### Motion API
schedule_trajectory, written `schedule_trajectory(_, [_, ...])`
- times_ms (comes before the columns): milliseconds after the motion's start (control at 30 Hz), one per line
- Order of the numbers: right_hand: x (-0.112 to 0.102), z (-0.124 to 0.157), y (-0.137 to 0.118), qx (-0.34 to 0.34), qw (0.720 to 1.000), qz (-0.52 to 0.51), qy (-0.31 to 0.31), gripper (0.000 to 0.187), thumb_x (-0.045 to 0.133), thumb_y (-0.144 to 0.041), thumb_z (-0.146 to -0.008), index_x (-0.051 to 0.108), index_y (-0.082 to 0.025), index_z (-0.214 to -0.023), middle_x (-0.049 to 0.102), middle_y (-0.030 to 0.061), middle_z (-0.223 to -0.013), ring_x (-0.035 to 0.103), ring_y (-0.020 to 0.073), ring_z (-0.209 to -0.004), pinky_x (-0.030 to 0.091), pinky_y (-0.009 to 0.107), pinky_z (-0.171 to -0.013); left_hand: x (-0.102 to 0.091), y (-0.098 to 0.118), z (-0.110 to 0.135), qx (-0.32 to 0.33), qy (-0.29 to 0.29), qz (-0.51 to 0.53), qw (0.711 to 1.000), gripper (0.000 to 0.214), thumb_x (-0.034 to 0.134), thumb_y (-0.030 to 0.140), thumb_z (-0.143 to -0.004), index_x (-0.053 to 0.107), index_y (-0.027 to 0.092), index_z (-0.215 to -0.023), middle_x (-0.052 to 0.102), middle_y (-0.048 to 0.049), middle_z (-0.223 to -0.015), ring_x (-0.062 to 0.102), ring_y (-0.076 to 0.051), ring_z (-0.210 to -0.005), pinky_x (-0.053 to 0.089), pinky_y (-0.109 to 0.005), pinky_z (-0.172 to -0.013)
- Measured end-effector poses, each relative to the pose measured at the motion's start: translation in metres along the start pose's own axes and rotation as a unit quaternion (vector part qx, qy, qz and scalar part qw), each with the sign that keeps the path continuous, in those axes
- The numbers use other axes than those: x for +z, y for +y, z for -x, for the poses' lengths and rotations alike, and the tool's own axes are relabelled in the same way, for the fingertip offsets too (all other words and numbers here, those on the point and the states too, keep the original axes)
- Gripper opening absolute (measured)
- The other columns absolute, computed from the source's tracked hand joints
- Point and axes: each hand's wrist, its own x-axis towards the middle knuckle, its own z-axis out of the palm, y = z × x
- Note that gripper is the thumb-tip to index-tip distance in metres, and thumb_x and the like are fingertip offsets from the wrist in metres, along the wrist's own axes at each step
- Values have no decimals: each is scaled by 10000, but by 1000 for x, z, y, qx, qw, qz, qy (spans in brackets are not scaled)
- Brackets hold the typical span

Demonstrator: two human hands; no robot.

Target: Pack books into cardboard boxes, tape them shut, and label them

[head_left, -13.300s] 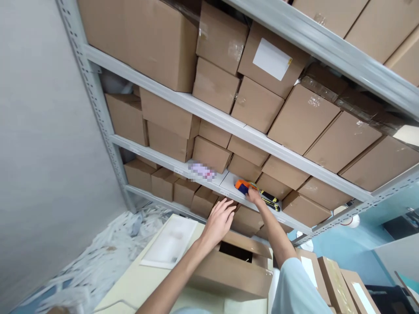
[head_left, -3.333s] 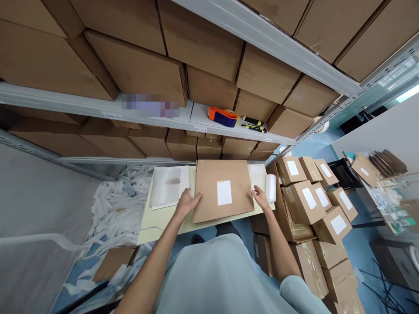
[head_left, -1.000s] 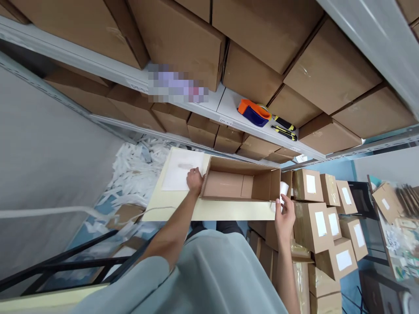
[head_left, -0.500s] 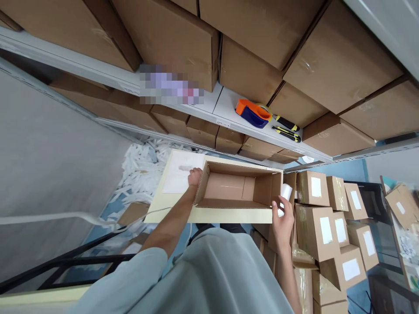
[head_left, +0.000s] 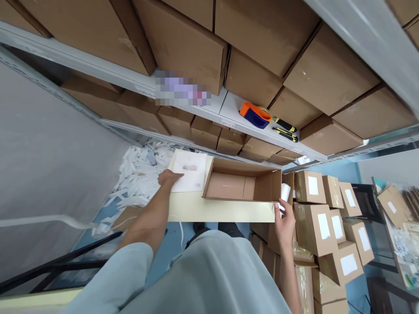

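Observation:
An open, empty cardboard box (head_left: 240, 185) lies on a small cream table (head_left: 216, 211). My left hand (head_left: 168, 177) rests with its fingers stretched out flat on the near left corner of a white sheet (head_left: 191, 171) lying left of the box. My right hand (head_left: 285, 217) is at the box's near right corner, fingers apart, touching the corner and a white paper roll (head_left: 284, 194) that stands just right of the box.
Grey metal shelves (head_left: 229, 120) packed with brown cartons rise behind the table. An orange and blue tape dispenser (head_left: 254, 115) and two yellow-black knives (head_left: 285, 129) lie on one shelf. Labelled cartons (head_left: 324, 218) are stacked at the right. White paper strips (head_left: 140, 174) litter the floor at the left.
My left hand has left the box's left end and moved left onto the white sheet. My right hand stays at the box's right corner.

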Motion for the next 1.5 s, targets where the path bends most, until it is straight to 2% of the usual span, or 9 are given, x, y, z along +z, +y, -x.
schedule_trajectory(267, [-7, -4, -16, -96, 993, 34, 58, 567, 600, -684, -1055, 779, -182, -1248, 780, 205, -1331, 746, 340, -1255, 633, 527, -1051, -19, 7, 34, 90, 25, 36, 995, 288, 807, 316, -854, 538, 221, -817, 709, -58, -863, 720, -276, -967, 541, -317, -797])
schedule_trajectory(400, [4, -21, -55, -151, 988, -28, 24, 546, 626, -676, -1042, 775, -202, -1268, 781, 185, -1341, 732, 334, -1289, 605, 563, -1118, -69, 22, 58, 182, 72, 87, 977, 300, 774, 351, -838, 496, 248, -798, 715, -26, -875, 721, -264, -990, 525, -297, -805])
schedule_trajectory(533, [36, -49, -127, -177, 975, -127, -44, 656, 723, -693, -971, 733, -201, -1405, 729, 185, -1477, 684, 330, -1402, 541, 541, -1232, -149, 47, 106, 321, 61, 302, 896, 442, 867, 462, -680, 497, 255, -806, 724, -14, -856, 721, -243, -868, 542, -281, -716])
schedule_trajectory(667, [60, -86, -205, -120, 941, -265, -174, 1193, 881, -814, -731, 497, -202, -1680, 513, 194, -1743, 500, 357, -1627, 451, 535, -1329, -197, 80, 182, 384, -40, 466, 796, 667, 991, 567, -513, 594, 241, -939, 794, -48, -949, 752, -244, -804, 624, -331, -700])
schedule_trajectory(867, [38, -95, -235, -108, 846, -422, -308, 1071, 931, -839, -628, 697, -198, -1454, 761, 140, -1477, 730, 351, -1367, 613, 459, -1157, -171, 108, 255, 393, -123, 524, 746, 736, 1037, 533, -500, 635, 232, -1038, 834, -85, -1048, 800, -267, -845, 694, -400, -777])
schedule_trajectory(1100, [-10, -96, -199, -177, 912, -328, -173, 629, 875, -681, -805, 762, -175, -1161, 831, 119, -1226, 766, 308, -1102, 622, 414, -966, -104, 124, 290, 422, -40, 427, 799, 776, 967, 492, -736, 554, 217, -1332, 735, -216, -1392, 761, -363, -1262, 658, -504, -1031])
schedule_trajectory(1233, [-53, -114, -205, -331, 923, -96, -173, 328, 720, -487, -1008, 742, -188, -1142, 804, 80, -1141, 725, 270, -1028, 520, 325, -910, -121, 137, 323, 568, 153, 254, 768, 1191, 977, 512, -798, 288, 255, -1735, 301, -248, -1822, 244, -451, -1726, 363, -649, -1332])
schedule_trajectory(1300, [-68, -119, -213, -385, 899, 35, -207, 191, 701, -371, -1042, 735, -196, -1110, 789, 58, -1056, 697, 245, -954, 452, 288, -848, -139, 148, 334, 654, 173, 125, 726, 1132, 957, 514, -831, 338, 302, -1755, 327, -190, -1829, 130, -493, -1742, 223, -732, -1355])
schedule_trajectory(1500, [-64, -129, -217, -424, 838, 166, -300, 110, 755, -300, -1047, 773, -208, -1106, 777, 14, -921, 622, 197, -802, 322, 262, -727, -148, 170, 321, 742, 77, -78, 662, 377, 717, 355, -1026, 782, 319, -1395, 809, -107, -1194, 687, -390, -1315, 212, -664, -1356])
